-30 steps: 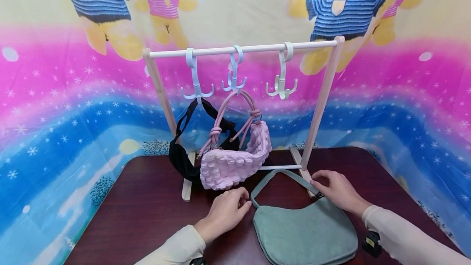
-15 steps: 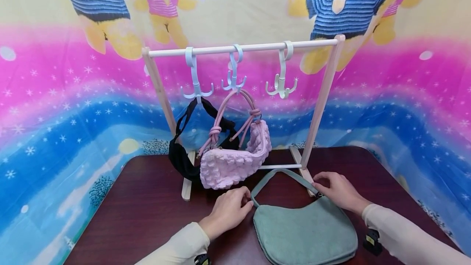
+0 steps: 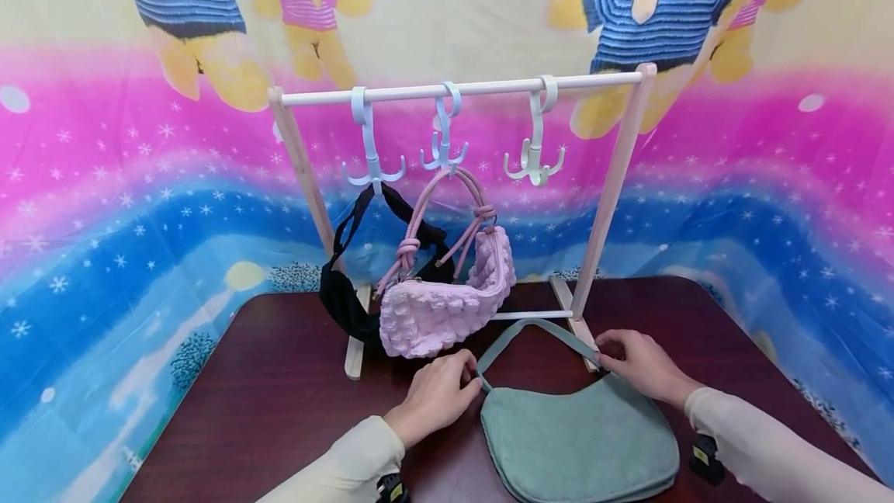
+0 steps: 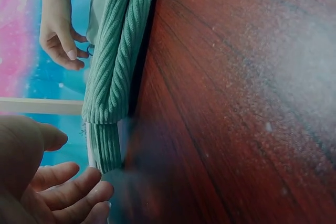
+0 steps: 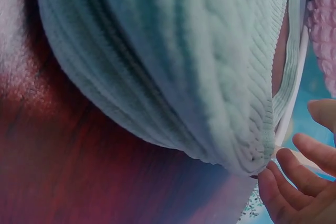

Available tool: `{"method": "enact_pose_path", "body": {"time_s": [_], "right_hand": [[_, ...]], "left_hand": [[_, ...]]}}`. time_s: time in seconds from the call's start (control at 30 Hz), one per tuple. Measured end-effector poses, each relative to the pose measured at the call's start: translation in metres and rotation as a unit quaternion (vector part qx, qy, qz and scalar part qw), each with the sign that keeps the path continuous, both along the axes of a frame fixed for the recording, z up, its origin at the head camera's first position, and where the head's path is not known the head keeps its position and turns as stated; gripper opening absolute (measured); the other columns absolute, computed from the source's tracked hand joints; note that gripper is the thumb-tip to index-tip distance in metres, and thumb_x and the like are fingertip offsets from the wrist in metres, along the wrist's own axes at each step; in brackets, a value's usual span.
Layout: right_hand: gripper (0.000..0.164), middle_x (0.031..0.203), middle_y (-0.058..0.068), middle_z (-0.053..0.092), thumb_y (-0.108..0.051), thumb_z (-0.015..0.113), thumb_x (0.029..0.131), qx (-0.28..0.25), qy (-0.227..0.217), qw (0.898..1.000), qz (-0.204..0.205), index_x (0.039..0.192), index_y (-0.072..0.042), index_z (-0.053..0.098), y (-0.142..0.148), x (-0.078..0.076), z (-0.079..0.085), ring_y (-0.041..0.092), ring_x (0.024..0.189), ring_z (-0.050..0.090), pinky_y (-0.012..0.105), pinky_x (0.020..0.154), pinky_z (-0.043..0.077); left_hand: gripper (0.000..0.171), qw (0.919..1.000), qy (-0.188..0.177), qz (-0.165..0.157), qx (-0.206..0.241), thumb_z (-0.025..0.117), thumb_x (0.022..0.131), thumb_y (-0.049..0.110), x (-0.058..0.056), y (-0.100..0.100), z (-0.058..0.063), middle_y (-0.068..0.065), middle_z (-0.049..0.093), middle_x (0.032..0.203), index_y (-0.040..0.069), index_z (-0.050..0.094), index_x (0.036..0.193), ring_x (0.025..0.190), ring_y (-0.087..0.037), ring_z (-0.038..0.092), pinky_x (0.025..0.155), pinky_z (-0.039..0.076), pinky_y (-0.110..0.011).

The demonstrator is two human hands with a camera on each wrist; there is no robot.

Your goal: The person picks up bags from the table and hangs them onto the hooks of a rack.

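A green corduroy handbag (image 3: 580, 441) lies on the table, its strap (image 3: 534, 326) looped away from me toward the rack. At the strap's left end is my left hand (image 3: 436, 398); in the left wrist view its fingers are loosely bent, with the thumb apart and fingertips at the ribbed strap end (image 4: 105, 148). My right hand (image 3: 646, 367) is by the strap's right end. Seen from the right wrist, its thumb and index finger are spread, and other fingertips (image 5: 269, 174) touch the bag's corner. Neither hand visibly grips the bag.
Behind the green bag stands a wooden rack (image 3: 482, 88). A black bag (image 3: 342, 305) hangs from its left hook, a pink puffy bag (image 3: 440, 317) from its middle hook. The right hook (image 3: 536, 154) bears nothing. A printed cloth (image 3: 174, 231) surrounds the dark table (image 3: 279, 402).
My left hand has edged slightly right toward the strap's end. My right hand has shifted a little, and its fingers now hide the metal ring at the strap. The green bag stays put.
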State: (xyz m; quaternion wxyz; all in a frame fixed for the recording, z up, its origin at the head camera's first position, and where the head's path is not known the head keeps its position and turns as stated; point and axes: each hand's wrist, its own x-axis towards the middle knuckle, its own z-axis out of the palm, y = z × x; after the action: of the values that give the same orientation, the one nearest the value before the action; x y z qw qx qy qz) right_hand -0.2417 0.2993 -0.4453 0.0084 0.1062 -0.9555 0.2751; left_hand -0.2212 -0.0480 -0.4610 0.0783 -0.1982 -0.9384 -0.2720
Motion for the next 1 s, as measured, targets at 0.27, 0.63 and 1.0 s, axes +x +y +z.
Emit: {"method": "enact_pose_path", "body": {"time_s": [0.27,0.63,1.0], "right_hand": [[0.021,0.09,0.0,0.073,-0.016,0.07,0.094,0.005,-0.013,1.0,0.009,0.112,-0.005,0.071,0.0,-0.001,-0.003,0.01,0.076,0.063,0.024,0.061,0.049],[0.021,0.092,-0.001,0.073,-0.013,0.073,0.091,0.022,-0.023,0.999,0.009,0.111,-0.007,0.072,0.002,-0.005,-0.008,0.01,0.081,0.064,0.027,0.066,0.051],[0.024,0.097,0.005,0.074,-0.007,0.073,0.09,0.035,-0.021,0.999,0.002,0.112,-0.002,0.07,0.001,-0.009,-0.011,0.015,0.084,0.067,0.037,0.07,0.055]], "left_hand": [[0.014,0.9999,-0.001,-0.003,0.012,0.071,0.09,0.025,-0.006,0.003,-0.005,0.005,0.066,0.081,0.015,0.067,0.099,0.067,-0.008,0.057,0.058,0.042,-0.024],[0.016,0.9994,-0.021,0.004,0.027,0.073,0.089,0.023,-0.011,0.007,-0.009,0.001,0.066,0.079,0.012,0.066,0.098,0.065,-0.01,0.057,0.057,0.042,-0.026],[0.019,0.9987,-0.04,0.015,0.027,0.073,0.09,0.025,-0.014,0.009,-0.012,-0.001,0.066,0.08,0.012,0.064,0.101,0.066,-0.013,0.059,0.058,0.043,-0.028]]}}
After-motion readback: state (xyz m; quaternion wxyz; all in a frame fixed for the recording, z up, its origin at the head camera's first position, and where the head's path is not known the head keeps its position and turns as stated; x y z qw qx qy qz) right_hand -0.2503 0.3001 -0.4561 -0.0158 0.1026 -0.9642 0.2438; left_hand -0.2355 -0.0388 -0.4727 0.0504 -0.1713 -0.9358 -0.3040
